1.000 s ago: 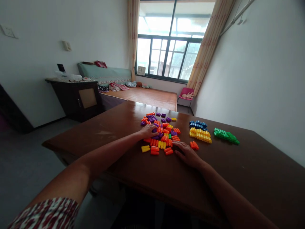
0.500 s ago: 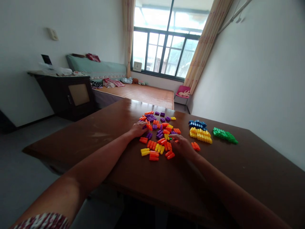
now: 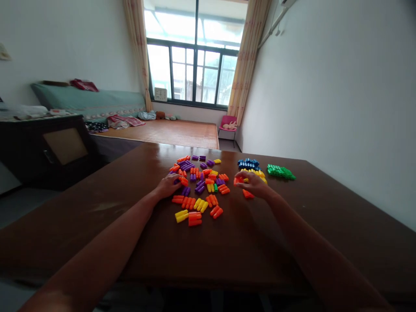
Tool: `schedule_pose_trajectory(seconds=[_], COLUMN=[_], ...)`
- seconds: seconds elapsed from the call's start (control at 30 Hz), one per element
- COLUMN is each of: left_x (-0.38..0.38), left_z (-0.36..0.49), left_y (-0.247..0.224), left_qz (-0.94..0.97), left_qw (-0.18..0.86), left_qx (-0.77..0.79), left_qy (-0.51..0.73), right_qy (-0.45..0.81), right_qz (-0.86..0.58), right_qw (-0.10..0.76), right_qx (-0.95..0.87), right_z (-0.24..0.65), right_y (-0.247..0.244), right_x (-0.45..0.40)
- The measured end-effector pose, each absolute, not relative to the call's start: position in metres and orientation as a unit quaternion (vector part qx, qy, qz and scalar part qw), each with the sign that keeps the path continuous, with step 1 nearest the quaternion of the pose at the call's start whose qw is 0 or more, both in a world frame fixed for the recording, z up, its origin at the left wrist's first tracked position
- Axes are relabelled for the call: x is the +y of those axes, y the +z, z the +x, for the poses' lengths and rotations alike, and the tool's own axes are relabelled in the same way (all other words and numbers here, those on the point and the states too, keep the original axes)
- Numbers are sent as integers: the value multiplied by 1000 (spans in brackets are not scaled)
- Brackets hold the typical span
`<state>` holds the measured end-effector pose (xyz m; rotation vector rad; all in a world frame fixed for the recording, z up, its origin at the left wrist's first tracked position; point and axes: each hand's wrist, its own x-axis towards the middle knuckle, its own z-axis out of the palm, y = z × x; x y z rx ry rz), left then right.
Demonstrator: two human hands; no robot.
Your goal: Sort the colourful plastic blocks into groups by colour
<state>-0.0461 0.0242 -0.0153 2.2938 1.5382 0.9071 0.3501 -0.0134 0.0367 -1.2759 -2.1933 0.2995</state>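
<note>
Right fingers (image 3: 239, 178) pinch an orange piece (image 3: 238, 181).

The glossy dark brown counter (image 3: 208, 255) bears loosely scattered orange, purple and yellow pieces (image 3: 189, 203), a green piece (image 3: 216, 188) among them. Toward its far right corner lie a blue cluster (image 3: 248, 164), a yellow cluster (image 3: 258, 174) and a green cluster (image 3: 281, 172).

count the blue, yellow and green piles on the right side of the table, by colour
Blue pile: 1
Yellow pile: 1
Green pile: 1
Total: 3
That counts piles, not single pieces; the right hand partly covers the yellow one.
</note>
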Motion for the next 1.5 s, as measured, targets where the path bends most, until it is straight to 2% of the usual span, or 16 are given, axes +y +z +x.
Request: schedule_pose_trajectory(seconds=[0.13,0.27,0.53,0.8,0.97,1.27,1.5], left_x=[26,27,21,18,6,-3,-8], left_z=[-45,-44,-42,-41,-34,-29,-28], left_y=[-14,-14,-14,-12,-6,-3,1], left_qz=[791,794,788,803,787,827,853], left_qw=[103,92,51,83,35,101,96], left_qx=[530,535,562,524,513,463,425], left_qy=[288,275,248,271,342,302,288], right_qy=[207,274,125,110,48,5,-47], right_qz=[-529,-508,-523,-523,-559,-578,-549], right_qw=[296,316,323,330,350,381,423], right_qx=[-768,-753,-779,-778,-750,-722,-719], right_z=[443,459,400,397,413,412,385], right_y=[12,-9,-2,-9,-27,-30,-15], right_x=[-17,-31,-37,-36,-24,-21,-36])
